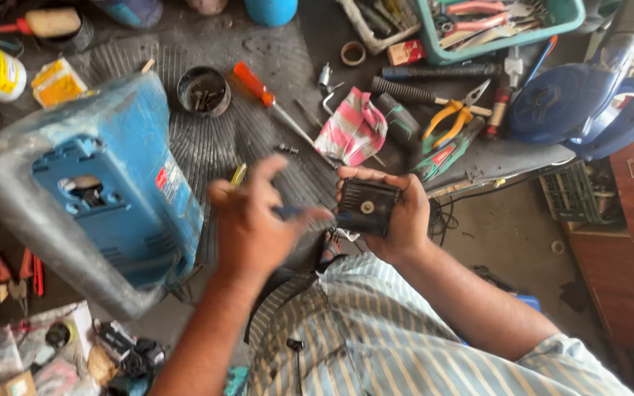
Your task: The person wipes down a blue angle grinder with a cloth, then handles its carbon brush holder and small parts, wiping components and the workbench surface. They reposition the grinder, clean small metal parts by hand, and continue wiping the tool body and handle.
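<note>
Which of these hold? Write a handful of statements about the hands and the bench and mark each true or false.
1. The right hand holds a small black square part. True.
2. The left hand grips the orange-handled screwdriver. False: that screwdriver lies on the bench; the left hand holds a thin blue-handled tool, blurred.
3. The big blue plastic machine housing lies to the left of both hands. True.
4. The pink striped cloth covers the black part. False: it lies apart on the bench.
5. The yellow-handled pliers rest on the bench. True.
</note>
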`<state>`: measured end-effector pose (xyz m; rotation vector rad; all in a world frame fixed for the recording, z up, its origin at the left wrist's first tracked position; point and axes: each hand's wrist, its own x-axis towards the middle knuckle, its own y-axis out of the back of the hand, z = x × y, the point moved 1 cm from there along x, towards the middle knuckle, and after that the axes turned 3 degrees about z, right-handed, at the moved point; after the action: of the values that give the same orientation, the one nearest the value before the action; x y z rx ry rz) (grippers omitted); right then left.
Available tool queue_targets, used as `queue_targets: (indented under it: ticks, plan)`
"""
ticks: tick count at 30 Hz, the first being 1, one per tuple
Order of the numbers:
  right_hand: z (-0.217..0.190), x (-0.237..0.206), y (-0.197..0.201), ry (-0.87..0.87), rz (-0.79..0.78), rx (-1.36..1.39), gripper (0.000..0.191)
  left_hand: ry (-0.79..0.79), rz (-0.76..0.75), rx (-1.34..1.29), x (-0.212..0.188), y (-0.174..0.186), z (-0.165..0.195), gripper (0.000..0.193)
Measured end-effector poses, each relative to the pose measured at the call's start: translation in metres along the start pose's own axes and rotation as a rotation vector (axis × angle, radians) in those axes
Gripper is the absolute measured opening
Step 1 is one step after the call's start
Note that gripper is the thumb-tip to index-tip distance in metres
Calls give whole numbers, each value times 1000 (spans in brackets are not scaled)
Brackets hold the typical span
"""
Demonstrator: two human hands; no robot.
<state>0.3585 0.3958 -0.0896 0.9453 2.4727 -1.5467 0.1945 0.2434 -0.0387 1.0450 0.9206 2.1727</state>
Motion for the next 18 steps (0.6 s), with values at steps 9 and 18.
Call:
queue_targets:
  ticks: [9,18]
  plan:
    - [2,-11,2,13,-17,-48,68,27,-23,-47,-19,-5,9,89]
    - [-33,-28,45,86,127,38,59,291,-173,-78,-15,-20,-23,68]
